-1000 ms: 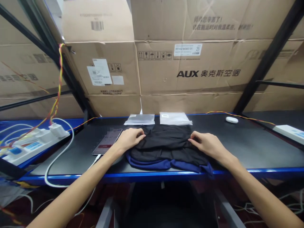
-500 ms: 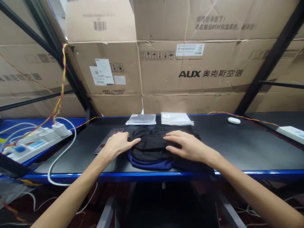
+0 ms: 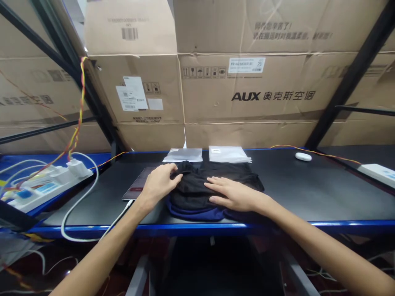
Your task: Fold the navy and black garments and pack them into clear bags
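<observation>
A soft pile of black cloth (image 3: pixel 194 191) lies on the table's front part, with dark blue cloth (image 3: pixel 197 213) showing along its front edge. At the pile's left side, my left hand (image 3: pixel 160 183) curls its fingers and thumb around a bunched edge of the black cloth; the fingertips are partly hidden. Spread flat on top of the pile is my right hand (image 3: pixel 236 194), fingers stretched out to the left and pressing on the fabric. Folds hide what kind of garment this is. A phone (image 3: pixel 135 187) lies partly behind my left hand, a white cable at its lower end.
Two flat translucent packets, a left one (image 3: pixel 183 155) and a right one (image 3: pixel 228 154), lie behind the cloth. A white case (image 3: pixel 303 156) sits further right. A power strip (image 3: pixel 49 185) with cables stands at left. Cardboard (image 3: pixel 210 98) and black posts bound the back.
My left hand has moved right and slightly up, with the cloth's left edge bunching inward. My right hand has slid a little left across the pile. More of the phone and its cable shows.
</observation>
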`<action>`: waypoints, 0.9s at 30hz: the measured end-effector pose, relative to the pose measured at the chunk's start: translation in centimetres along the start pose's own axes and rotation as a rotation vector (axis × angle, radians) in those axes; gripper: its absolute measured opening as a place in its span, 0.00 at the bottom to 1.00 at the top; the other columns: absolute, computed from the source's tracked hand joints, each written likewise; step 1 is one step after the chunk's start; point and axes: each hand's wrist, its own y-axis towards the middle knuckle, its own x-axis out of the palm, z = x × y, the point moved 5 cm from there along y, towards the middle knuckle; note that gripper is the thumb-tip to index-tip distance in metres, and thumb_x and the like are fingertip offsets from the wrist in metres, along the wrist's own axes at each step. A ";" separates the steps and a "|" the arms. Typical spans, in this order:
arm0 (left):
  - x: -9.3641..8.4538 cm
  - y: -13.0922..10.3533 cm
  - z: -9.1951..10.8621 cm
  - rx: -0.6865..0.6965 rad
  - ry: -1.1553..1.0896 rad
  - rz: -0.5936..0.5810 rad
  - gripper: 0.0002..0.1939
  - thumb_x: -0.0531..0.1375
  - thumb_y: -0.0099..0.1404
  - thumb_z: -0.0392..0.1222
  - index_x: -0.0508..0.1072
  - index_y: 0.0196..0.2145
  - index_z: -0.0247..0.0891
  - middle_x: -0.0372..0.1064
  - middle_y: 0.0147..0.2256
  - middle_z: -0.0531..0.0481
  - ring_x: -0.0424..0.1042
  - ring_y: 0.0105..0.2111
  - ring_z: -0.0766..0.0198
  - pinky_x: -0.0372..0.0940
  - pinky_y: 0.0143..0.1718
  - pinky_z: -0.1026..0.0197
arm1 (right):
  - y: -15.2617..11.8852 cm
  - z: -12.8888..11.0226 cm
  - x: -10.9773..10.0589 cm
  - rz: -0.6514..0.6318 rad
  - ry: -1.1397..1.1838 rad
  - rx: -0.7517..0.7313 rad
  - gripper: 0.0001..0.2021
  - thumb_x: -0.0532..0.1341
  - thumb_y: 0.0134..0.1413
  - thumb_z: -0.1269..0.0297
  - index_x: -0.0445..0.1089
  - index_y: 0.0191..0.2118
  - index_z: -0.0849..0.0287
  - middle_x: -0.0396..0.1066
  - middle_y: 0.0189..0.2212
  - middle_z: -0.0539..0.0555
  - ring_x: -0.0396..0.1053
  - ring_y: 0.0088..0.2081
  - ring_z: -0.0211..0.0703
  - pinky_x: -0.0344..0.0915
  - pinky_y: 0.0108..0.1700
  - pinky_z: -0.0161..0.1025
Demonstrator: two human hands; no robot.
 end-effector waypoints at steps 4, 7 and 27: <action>-0.5 0.8 2.3 -0.002 -0.290 0.115 0.09 0.59 0.64 0.48 0.72 0.38 0.42 0.77 0.36 0.52 0.76 0.37 0.57 0.66 0.39 0.60 | -1.3 1.7 -1.1 0.115 0.014 0.024 0.28 0.52 0.67 0.47 0.59 0.66 0.53 0.56 0.66 0.55 0.52 0.67 0.52 0.51 0.68 0.52; -0.3 1.3 4.9 0.050 -0.436 0.173 0.10 0.59 0.65 0.48 0.73 0.42 0.42 0.78 0.37 0.51 0.77 0.38 0.58 0.68 0.40 0.60 | -2.8 3.9 -1.6 0.220 -0.082 0.103 0.25 0.52 0.67 0.49 0.65 0.63 0.55 0.62 0.63 0.58 0.53 0.67 0.56 0.50 0.67 0.59; 3.4 0.0 11.2 0.462 -0.374 -0.108 0.21 0.51 0.72 0.54 0.73 0.52 0.41 0.71 0.54 0.46 0.68 0.56 0.56 0.60 0.59 0.55 | -6.9 8.6 -1.2 0.200 -0.071 0.248 0.27 0.47 0.68 0.50 0.63 0.64 0.58 0.60 0.64 0.55 0.48 0.68 0.58 0.49 0.68 0.60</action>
